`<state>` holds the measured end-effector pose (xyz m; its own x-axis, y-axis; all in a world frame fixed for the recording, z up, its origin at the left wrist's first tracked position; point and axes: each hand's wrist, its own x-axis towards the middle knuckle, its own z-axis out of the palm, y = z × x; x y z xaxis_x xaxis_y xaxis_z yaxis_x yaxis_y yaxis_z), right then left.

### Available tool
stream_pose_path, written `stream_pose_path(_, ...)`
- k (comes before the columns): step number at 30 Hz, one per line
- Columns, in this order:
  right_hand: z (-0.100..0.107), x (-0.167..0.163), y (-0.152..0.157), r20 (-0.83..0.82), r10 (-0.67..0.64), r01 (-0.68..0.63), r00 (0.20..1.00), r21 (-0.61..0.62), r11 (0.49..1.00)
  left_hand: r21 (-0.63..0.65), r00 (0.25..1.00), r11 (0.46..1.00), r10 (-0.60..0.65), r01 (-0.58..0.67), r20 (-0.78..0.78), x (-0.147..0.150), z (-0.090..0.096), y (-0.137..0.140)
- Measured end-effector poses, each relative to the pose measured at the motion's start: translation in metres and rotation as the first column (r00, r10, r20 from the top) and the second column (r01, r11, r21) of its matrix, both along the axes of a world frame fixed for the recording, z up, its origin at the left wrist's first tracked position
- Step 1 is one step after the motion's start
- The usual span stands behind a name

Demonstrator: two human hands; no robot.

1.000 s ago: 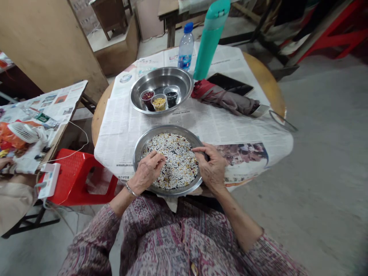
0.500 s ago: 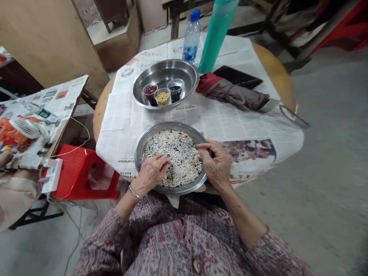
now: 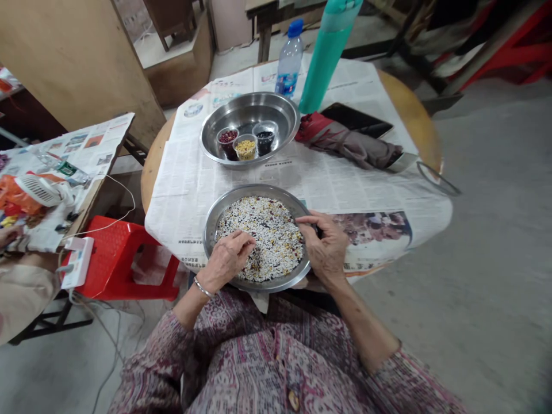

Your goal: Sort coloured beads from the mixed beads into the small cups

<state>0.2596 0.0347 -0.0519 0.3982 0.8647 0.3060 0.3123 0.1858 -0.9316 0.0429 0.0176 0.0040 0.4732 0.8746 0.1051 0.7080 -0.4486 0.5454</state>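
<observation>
In front of me, a round metal basin (image 3: 210, 214) holds a spread of mixed grains and beans (image 3: 271, 233), mostly white with yellow, dark red and black pieces. My left hand (image 3: 228, 253), a bracelet at its wrist, is over the left part of the grains with its fingers curled together; what they pinch, if anything, is hidden. My right hand (image 3: 324, 244) grips the basin's right rim between thumb and fingers. Farther back, a second metal basin (image 3: 280, 106) contains clear plastic cups of dark red beans (image 3: 227, 137), yellow beans (image 3: 245, 149) and black beans (image 3: 264, 138).
Newspaper (image 3: 172, 190) covers the round table. Behind the far basin stand a blue-capped bottle (image 3: 288, 63) and a tall teal bottle (image 3: 325, 60). A folded umbrella (image 3: 345, 141) lies beside a dark tablet (image 3: 362, 118). A red stool (image 3: 125, 259) carries a power strip (image 3: 78, 261); another person's hand (image 3: 9, 234) shows far left.
The view has shifted slightly. Both hands stay nearly in place, the left one still over the grains and the right one still on the basin's rim.
</observation>
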Motion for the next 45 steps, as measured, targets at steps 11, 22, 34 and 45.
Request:
stream_pose_path(11, 0.003, -0.001, -0.001, 0.021, 0.008, -0.008, 1.000, -0.002, 1.000, 0.055, 0.992, 0.997, -0.037, 0.044, -0.123, 0.006, 0.002, 0.003)
stream_pose_path(22, 0.004, -0.001, 0.000, 0.029, 0.013, -0.013, 0.999, -0.001, 1.000, -0.005, 0.959, 0.994, -0.104, 0.107, -0.265, 0.018, 0.001, 0.016)
stream_pose_path(34, 0.000, 0.000, 0.000, 0.025, 0.016, -0.015, 1.000, -0.012, 1.000, 0.216, 0.947, 0.969, 0.175, -0.118, -0.268, 0.000, 0.007, 0.027)
stream_pose_path(45, 0.000, 0.000, 0.000, 0.029, 0.022, -0.022, 0.999, -0.011, 1.000, 0.067, 0.946, 0.995, -0.044, 0.069, -0.322, 0.028, 0.007, 0.049)
